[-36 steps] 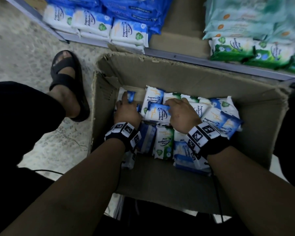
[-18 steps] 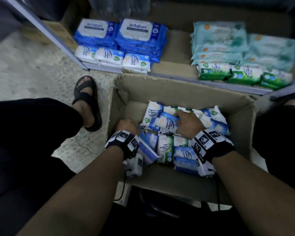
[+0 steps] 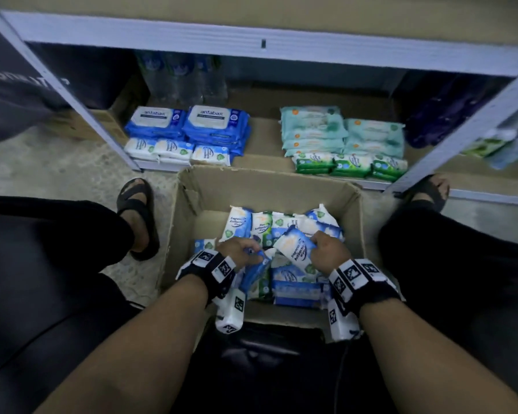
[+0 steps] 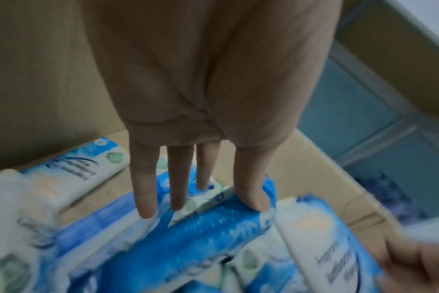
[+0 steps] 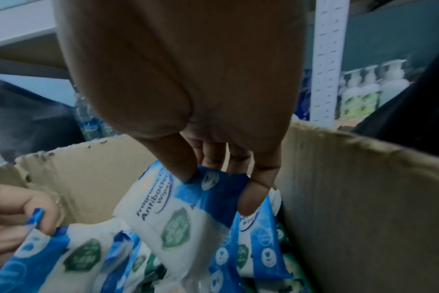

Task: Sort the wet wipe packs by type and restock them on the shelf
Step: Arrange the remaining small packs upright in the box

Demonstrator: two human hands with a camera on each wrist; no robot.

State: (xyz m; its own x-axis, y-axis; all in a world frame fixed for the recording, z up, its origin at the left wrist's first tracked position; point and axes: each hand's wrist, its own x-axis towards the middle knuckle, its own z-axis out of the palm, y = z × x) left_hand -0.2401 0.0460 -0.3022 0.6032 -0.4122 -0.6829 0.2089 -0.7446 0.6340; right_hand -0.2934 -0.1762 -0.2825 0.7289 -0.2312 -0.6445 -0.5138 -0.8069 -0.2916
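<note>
both hands have lifted since half a second ago — right hand (image 3: 329, 255) pinches a blue-white pack (image 5: 178, 208) above the box (image 3: 353, 210); left hand (image 3: 237, 252) seems to pinch another pack's edge (image 5: 35, 218). picking step — next, carry them to the matching shelf row (image 3: 177, 150).

I see a speckled concrete floor (image 3: 57, 171) out to the left of where the grip is, dimly lit with a bluish cast. Ahead of the grip stands a pale metal rack (image 3: 251, 46) with slanted uprights (image 3: 81, 115); a perforated post (image 5: 326, 59) shows beyond it, with pump bottles (image 5: 364, 93) alongside.
</note>
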